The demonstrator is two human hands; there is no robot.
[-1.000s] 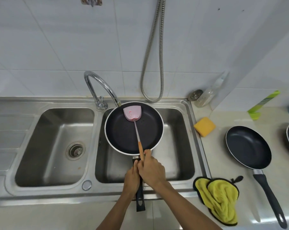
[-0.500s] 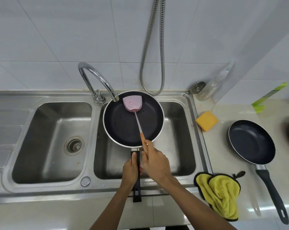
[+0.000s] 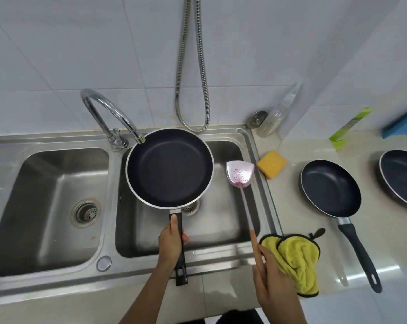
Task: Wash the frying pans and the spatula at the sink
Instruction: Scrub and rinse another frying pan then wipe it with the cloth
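Holding the frying pan (image 3: 170,168) under the tap (image 3: 109,115), the left hand (image 3: 171,244) grips its handle; the right hand (image 3: 271,274) pinches the spatula (image 3: 243,183) clear, over the sink's (image 3: 263,183) right edge.

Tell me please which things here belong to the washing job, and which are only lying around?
For the job: frying pan in left hand; spatula in right hand; two more pans on the counter; faucet; sink; sponge.

Lying about: yellow cloth; clear bottle; green item; hose.
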